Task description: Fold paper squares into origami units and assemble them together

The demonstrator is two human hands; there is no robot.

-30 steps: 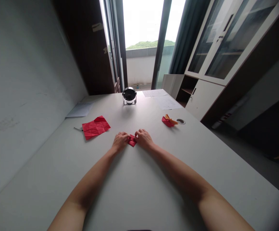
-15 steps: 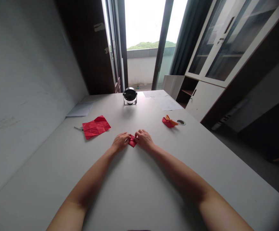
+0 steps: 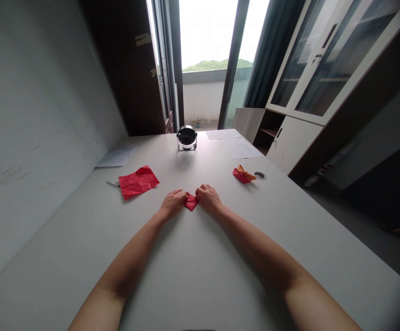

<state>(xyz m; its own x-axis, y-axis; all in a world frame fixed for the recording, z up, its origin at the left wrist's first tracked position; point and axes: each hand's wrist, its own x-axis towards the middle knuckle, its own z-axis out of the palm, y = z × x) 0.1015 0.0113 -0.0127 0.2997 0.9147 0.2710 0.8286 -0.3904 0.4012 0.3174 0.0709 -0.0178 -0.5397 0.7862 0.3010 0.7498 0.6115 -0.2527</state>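
Note:
A small piece of folded red paper lies on the white table, one corner pointing toward me. My left hand has its fingers closed on the paper's left side. At the right side, the bent fingers of my right hand pinch the edge. Folds show on the paper's upper face between the two hands; its outer corners are hidden under my fingertips.
To the left lies a creased red sheet with a thin dark cord beside it. A red and orange origami piece and a tape roll sit at the right. A round black device stands at the back, near white papers.
My right hand has shifted slightly right, to the paper's edge, and more of the folded red paper shows between the hands. My left hand stays nearly in place.

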